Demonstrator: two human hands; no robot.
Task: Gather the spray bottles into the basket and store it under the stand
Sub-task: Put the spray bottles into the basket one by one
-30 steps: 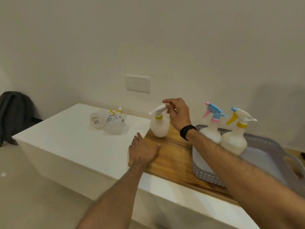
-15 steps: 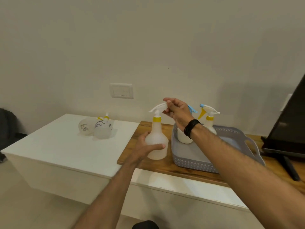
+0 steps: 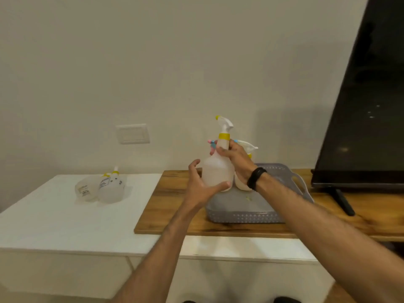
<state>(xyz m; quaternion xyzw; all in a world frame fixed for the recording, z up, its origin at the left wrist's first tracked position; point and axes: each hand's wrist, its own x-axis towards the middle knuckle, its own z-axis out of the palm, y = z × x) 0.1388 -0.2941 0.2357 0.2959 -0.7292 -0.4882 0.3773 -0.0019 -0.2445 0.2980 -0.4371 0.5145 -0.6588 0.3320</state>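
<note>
A translucent spray bottle (image 3: 216,171) with a yellow collar and white trigger is upright over the far left corner of the grey basket (image 3: 242,215). My right hand (image 3: 236,158) grips its neck, and my left hand (image 3: 201,189) cups its base. Two more spray bottles stand in the basket behind it, mostly hidden: one with a white and yellow head (image 3: 248,147), one with a pink and blue head (image 3: 211,144). Two translucent bottles (image 3: 102,189) lie on their sides on the white cabinet (image 3: 54,217) at the left.
The basket rests on a wooden stand top (image 3: 175,215) that overlaps the white cabinet. A black TV (image 3: 360,106) on a leg stands at the right of the wooden top. A wall socket plate (image 3: 133,134) is behind.
The yellow-collared bottle moved right from the wooden top to above the basket's corner. My right hand shifted from its trigger to its neck; my left hand went from its side to its base.
</note>
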